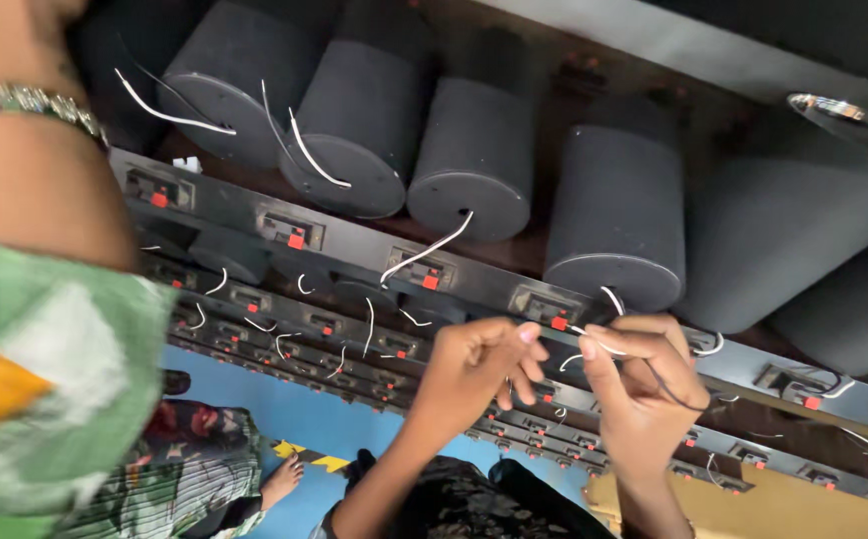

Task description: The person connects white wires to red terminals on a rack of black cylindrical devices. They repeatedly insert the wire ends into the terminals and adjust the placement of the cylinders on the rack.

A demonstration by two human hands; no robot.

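Observation:
Both my hands work at a long black panel strip (354,245) fitted with red and black spring terminals. My right hand (643,394) pinches a thin white wire (598,344) between thumb and forefinger, its tip at a terminal (557,319). A thin black wire (678,394) runs across that hand. My left hand (484,369) is curled just left of the same terminal, fingertips close to the wire end; I see nothing held in it. The white wire comes down from a black cylindrical speaker (618,215) above.
A row of black cylinder speakers (474,155) with loose white wires lies behind the strip. More terminal strips (284,334) stack below. Another person's bare arm with a bracelet (24,100) and green sleeve (44,389) fills the left. Someone sits on the blue floor (324,419).

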